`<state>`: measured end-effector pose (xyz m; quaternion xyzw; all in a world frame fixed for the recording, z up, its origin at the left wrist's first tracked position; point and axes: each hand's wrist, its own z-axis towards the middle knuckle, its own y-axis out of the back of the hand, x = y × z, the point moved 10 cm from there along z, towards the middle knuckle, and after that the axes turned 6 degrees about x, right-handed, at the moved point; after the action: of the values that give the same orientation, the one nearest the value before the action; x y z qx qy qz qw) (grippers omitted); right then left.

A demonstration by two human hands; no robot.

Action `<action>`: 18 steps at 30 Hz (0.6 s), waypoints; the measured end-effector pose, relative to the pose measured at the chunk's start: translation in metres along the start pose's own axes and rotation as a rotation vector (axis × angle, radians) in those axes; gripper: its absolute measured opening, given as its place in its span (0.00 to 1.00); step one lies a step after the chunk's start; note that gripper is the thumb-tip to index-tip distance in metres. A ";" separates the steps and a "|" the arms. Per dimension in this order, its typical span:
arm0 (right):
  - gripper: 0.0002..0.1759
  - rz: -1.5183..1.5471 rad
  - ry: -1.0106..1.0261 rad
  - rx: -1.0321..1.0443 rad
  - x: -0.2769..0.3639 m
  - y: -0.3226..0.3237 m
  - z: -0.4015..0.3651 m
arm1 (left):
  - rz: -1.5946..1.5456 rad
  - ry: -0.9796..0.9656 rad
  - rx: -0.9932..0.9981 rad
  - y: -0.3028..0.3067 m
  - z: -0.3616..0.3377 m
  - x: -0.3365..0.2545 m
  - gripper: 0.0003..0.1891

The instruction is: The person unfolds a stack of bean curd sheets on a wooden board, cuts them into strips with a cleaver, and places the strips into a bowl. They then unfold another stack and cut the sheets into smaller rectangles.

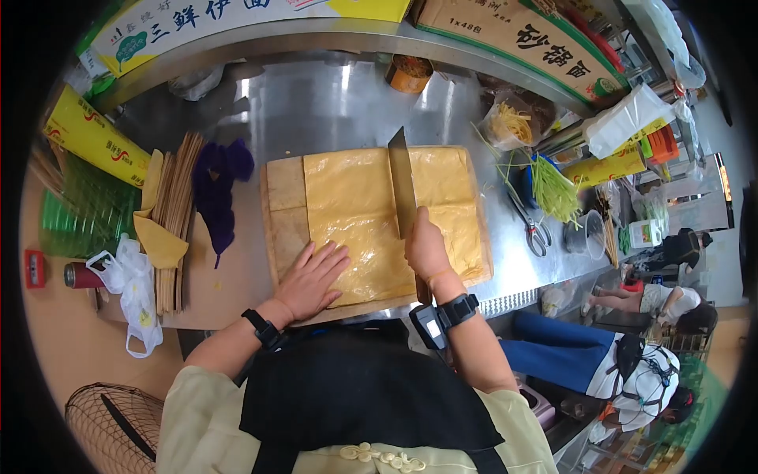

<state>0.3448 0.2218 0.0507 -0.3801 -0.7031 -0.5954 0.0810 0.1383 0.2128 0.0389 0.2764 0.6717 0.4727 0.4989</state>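
Observation:
A wide, glossy yellow sheet that looks like tofu skin (351,205) lies over most of a wooden cutting board (286,205). My right hand (427,246) is closed around a cleaver (402,178), its long blade pointing away from me and standing over the sheet right of the middle. The handle end shows below my fist near the board's front edge. Flat on the sheet's near left corner rests my left hand (309,278), fingers spread and holding nothing. Both wrists wear black bands.
Left of the board are a purple cloth (217,186) and a bundle of wooden skewers (175,213). Scissors (534,231), cut greens (554,189) and a clear plastic cup (586,231) stand on the right. Behind is an open can (409,73). Other people (624,367) are off to the right.

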 end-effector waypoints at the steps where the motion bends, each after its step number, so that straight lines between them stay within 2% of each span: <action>1: 0.12 -0.004 0.026 -0.024 0.003 0.002 -0.003 | 0.004 0.000 0.001 0.000 -0.001 0.001 0.36; 18: 0.15 -0.086 -0.010 0.052 -0.004 -0.001 0.007 | 0.013 0.009 0.016 -0.003 0.001 0.001 0.35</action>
<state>0.3492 0.2266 0.0459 -0.3504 -0.7343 -0.5781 0.0617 0.1389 0.2129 0.0358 0.2825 0.6759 0.4719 0.4906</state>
